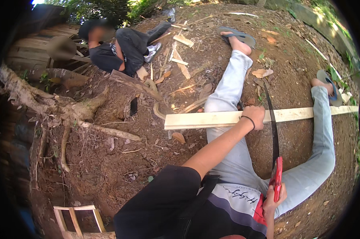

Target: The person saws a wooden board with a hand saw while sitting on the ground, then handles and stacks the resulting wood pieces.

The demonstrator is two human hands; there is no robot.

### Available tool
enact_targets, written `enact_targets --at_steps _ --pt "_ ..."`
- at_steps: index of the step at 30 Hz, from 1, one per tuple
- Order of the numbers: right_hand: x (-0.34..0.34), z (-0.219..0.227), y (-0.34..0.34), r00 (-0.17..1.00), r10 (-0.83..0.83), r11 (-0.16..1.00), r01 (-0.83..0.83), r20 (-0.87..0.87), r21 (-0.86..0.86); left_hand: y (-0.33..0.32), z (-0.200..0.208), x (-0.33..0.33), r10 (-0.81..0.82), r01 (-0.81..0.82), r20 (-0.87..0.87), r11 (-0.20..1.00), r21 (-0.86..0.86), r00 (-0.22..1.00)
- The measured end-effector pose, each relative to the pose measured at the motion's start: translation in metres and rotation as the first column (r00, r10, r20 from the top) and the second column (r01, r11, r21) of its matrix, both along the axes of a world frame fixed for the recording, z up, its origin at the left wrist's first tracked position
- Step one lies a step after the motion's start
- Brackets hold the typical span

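Note:
A long pale wooden plank (204, 120) lies crosswise in front of me, over my left leg and beneath my right lower leg. My left hand (253, 118), with a dark band at the wrist, is closed on the plank just left of the saw. The handsaw (274, 135) has a dark, tapering blade and a red handle. My right hand (275, 197) grips that handle low at my right side. The blade crosses the plank and its tip points away from me; I cannot tell whether its teeth have cut into the wood.
Another person (122, 49) sits on the ground at the far left, beside wood offcuts (183, 41). A thick tree root (64, 107) spreads along the left. A small wooden frame (74, 221) lies at the lower left. Leaves and sticks litter the brown soil; a low wall (319, 20) borders the far right.

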State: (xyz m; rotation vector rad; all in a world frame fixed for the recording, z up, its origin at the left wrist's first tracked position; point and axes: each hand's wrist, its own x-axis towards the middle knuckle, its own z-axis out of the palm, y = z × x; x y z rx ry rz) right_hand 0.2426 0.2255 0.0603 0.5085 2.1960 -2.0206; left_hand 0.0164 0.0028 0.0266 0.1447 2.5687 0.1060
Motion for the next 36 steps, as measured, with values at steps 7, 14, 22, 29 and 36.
enact_targets --at_steps 7,14,22,29,36 --pt "0.025 0.023 0.045 0.975 0.156 0.968 -0.119 -0.158 0.22 0.012 -0.021 -0.026 -0.08 0.081 -0.023 0.995 0.055 0.997" --pt "0.022 -0.002 0.067 0.951 0.089 0.996 -0.087 -0.297 0.018 0.02 -0.059 -0.016 -0.163 0.153 -0.112 0.984 -0.093 0.98" --pt "0.047 0.012 0.039 0.955 -0.024 1.0 0.024 -0.296 -0.004 0.011 -0.039 -0.008 -0.26 0.252 -0.035 0.955 -0.154 0.965" --pt "0.042 0.014 0.04 0.946 -0.023 1.0 0.027 -0.323 0.009 0.007 -0.045 -0.013 -0.24 0.228 -0.063 0.961 -0.155 0.969" --pt "0.04 0.004 0.048 0.941 -0.063 0.998 0.05 -0.332 -0.047 0.01 -0.048 -0.012 -0.238 0.221 -0.095 0.962 -0.158 0.967"
